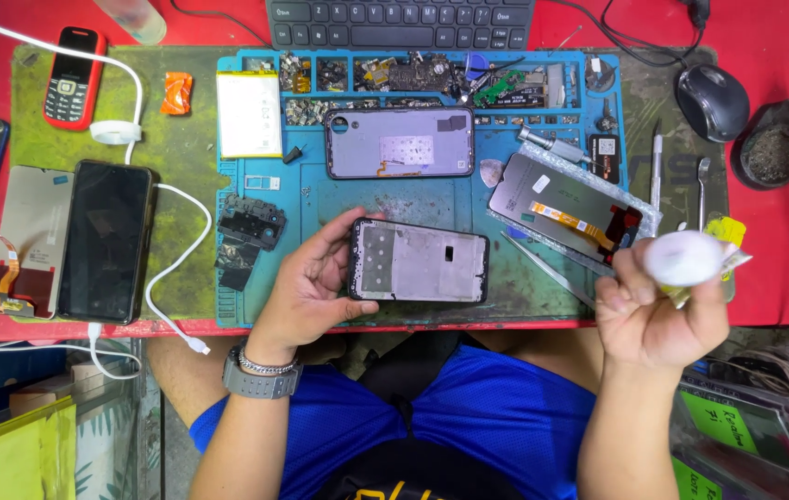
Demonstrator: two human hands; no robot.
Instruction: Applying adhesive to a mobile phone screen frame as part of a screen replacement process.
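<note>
Down low, the left hand [306, 282] has its fingers [344, 227] clamped on a black rectangular phone frame [419, 262] above the blue mat [320, 199]; the right hand [658, 310], fingers clenched, grips a white wad [684, 258].

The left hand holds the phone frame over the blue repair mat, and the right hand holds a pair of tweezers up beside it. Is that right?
Not quite. The head view shows the left hand holding the phone frame over the blue repair mat, but the right hand holds up a white roll, apparently tape, not tweezers. The tweezers lie on the mat.
</note>
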